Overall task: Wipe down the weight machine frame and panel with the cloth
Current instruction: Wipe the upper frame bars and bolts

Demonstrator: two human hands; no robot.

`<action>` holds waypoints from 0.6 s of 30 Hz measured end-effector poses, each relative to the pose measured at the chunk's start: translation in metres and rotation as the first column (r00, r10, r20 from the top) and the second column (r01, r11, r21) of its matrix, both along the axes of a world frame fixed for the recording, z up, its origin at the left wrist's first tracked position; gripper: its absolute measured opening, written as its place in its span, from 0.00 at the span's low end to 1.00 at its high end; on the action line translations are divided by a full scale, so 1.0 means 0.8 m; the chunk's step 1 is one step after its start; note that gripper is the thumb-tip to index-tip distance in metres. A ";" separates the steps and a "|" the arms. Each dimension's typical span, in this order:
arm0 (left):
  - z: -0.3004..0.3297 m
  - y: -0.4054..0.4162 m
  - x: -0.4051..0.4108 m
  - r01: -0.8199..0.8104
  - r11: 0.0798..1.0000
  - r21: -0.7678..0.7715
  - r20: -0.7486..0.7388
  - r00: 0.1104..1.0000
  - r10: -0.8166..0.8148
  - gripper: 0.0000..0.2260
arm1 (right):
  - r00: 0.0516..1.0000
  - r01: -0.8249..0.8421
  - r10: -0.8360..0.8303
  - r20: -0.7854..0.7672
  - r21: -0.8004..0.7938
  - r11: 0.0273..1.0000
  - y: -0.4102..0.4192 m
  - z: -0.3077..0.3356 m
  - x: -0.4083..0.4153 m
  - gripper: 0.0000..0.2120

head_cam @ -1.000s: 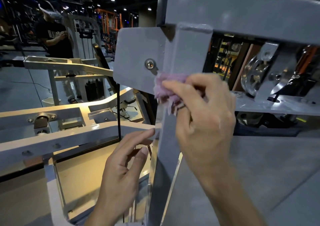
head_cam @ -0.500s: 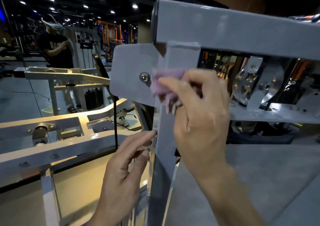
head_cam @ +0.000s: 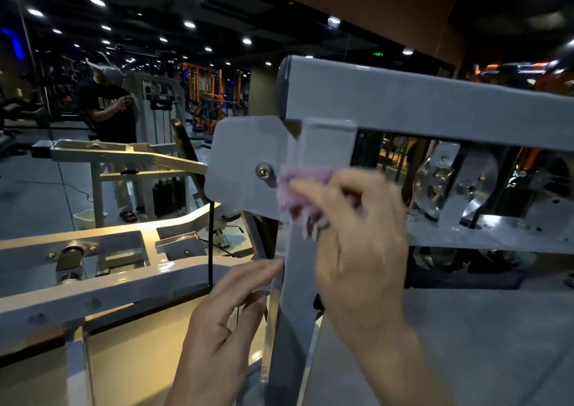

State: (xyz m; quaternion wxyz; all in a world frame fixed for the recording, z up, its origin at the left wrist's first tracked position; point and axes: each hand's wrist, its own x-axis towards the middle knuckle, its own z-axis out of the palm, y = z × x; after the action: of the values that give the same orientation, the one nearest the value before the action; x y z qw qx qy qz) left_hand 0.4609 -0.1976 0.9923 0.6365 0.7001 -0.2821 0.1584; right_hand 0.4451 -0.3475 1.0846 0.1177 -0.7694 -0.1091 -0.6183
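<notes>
Head view shows, at the far left, a person in a dark shirt (head_cam: 107, 110) standing among other gym machines, and nearer a pale machine frame (head_cam: 102, 284) with bolts. Next comes the left hand (head_cam: 217, 340); its fingers are straight and relaxed, and the fingertips (head_cam: 270, 267) touch the left edge of the grey upright post (head_cam: 295, 297), holding nothing. Above it, a flat grey panel (head_cam: 239, 163) with one bolt (head_cam: 264, 171) is fixed to the post. Just right of this bolt is the pink cloth (head_cam: 302, 185), bunched and fluffy, pressed on the post by the right hand (head_cam: 360, 237), whose fingers curl around it. The cloth looks soft and light, so it probably folds easily; a full-hand hold on the bunch seems best. The steel frame looks stiff and heavy, and it likely does not move under pressure. Further right, shiny pulleys (head_cam: 435, 185) sit under the grey top beam (head_cam: 419, 107).
</notes>
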 end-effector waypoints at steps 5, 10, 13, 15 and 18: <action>0.001 0.001 0.001 0.020 1.000 -0.018 0.016 1.000 -0.020 0.30 | 1.000 0.009 -0.010 -0.018 -0.049 0.999 -0.003 0.003 -0.005 0.16; 0.003 0.001 -0.001 0.051 0.999 -0.011 0.004 0.999 -0.051 0.29 | 0.996 0.041 -0.038 0.077 -0.031 0.999 -0.001 0.073 0.005 0.15; 0.003 0.003 0.000 0.045 0.999 0.026 0.039 0.998 -0.046 0.26 | 1.000 0.021 -0.021 -0.013 -0.033 0.999 0.006 0.010 -0.003 0.15; 0.002 0.003 0.001 0.030 0.999 0.028 0.047 0.998 -0.031 0.23 | 0.995 0.030 -0.037 -0.090 -0.075 0.997 0.009 -0.034 -0.011 0.20; 0.000 0.003 0.001 0.028 1.000 0.005 0.028 0.999 -0.028 0.25 | 0.997 0.021 -0.030 -0.073 -0.118 0.993 0.004 -0.015 -0.010 0.19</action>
State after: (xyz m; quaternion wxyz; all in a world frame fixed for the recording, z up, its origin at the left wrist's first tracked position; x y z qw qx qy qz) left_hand 0.4616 -0.1953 0.9926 0.6330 0.6954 -0.3011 0.1584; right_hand 0.4367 -0.3442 1.0723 0.0685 -0.7987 -0.1308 -0.5833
